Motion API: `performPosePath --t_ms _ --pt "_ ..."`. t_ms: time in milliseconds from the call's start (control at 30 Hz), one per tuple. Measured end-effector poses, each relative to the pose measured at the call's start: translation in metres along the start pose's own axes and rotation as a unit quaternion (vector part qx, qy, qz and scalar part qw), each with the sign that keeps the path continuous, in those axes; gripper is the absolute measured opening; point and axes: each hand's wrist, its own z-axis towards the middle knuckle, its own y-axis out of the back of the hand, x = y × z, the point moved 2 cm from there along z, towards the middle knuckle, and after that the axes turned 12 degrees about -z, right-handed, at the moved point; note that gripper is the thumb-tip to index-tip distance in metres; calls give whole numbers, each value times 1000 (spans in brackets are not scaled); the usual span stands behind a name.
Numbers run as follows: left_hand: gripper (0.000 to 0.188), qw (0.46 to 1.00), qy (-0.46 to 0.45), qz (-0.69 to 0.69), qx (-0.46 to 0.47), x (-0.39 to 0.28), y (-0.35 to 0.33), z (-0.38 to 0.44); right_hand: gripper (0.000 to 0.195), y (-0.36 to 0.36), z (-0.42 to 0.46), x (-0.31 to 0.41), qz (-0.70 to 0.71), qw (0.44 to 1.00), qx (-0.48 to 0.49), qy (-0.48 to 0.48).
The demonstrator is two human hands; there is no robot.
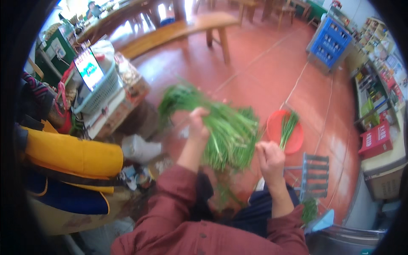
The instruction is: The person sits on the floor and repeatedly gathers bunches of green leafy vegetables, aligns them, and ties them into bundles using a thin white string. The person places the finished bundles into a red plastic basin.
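My left hand (198,122) is closed around a large bunch of long green stalks with pale ends (226,119), which look like garlic chives. The leafy ends hang away to the left, blurred, and the pale ends point right. Below them is a further pile of green stalks (220,156), between my knees. My right hand (271,156) is just right of the pale ends, thumb and fingers pinched together. Whether something thin is between those fingertips is too blurred to tell. Beyond it, a red plastic basin (298,142) on the floor holds a small bundle of green stalks (287,127).
A slatted folding stool (315,175) stands at my right. To the left, a lit screen (88,68) leans in a plastic basket (106,84), above a yellow padded item (73,154). Farther off are a wooden bench (178,32) and blue bottle crates (330,41).
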Motion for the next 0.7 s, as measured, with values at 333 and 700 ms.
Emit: performPosePath --t_ms 333,700 --pt "68 997 -1 14 71 14 -6 -7 22 -48 14 18 -85 991 49 88" --pt "84 993 58 -100 28 17 13 -1 17 -45 1 21 -97 985 120 78"
